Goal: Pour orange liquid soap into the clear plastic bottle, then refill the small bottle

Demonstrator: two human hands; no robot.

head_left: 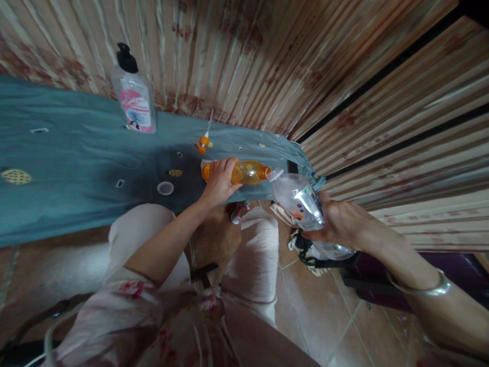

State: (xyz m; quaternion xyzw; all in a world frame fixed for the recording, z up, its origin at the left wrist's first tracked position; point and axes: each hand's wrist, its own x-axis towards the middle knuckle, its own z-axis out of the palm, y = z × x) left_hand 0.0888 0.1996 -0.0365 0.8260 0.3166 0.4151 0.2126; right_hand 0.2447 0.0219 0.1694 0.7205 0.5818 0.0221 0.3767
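My left hand grips a small orange bottle and holds it lying sideways over the edge of the teal cloth. My right hand holds a clear plastic refill pouch, tilted with its spout touching the orange bottle's open neck. An orange pump cap with a white tube lies on the cloth just behind the bottle. A small clear round lid rests on the cloth left of my left hand.
A clear pump bottle with a pink label and black pump stands at the back of the cloth against striped curtains. My knees in pale trousers are below. A dark bag sits on the tiled floor at right.
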